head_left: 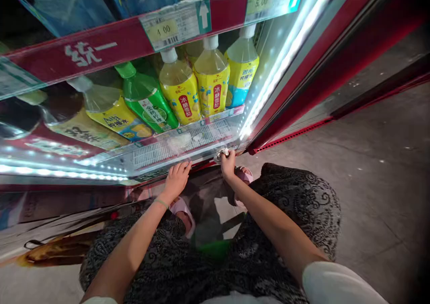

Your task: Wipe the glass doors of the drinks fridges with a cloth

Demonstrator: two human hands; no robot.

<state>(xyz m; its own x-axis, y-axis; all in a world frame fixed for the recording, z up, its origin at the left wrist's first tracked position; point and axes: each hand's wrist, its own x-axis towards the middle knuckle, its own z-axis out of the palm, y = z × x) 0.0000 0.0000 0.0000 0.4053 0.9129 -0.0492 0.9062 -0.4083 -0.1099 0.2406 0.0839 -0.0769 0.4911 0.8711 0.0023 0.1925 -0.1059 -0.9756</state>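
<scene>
Whitish cloth [219,155] is bunched at the cooler's front sill [196,153], pinched in the right hand [228,164] and bulging leftward with no clear long axis, toward the farther left hand [177,177], loosely extended. Beyond stand rock-sugar pear drink bottles [182,92].

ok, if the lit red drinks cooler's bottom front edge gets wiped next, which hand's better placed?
Right, probably: the right hand appears to hold a crumpled white cloth or tissue at the cooler's bottom edge. The left hand shows no cloth; it rests near that edge, further left.
</scene>
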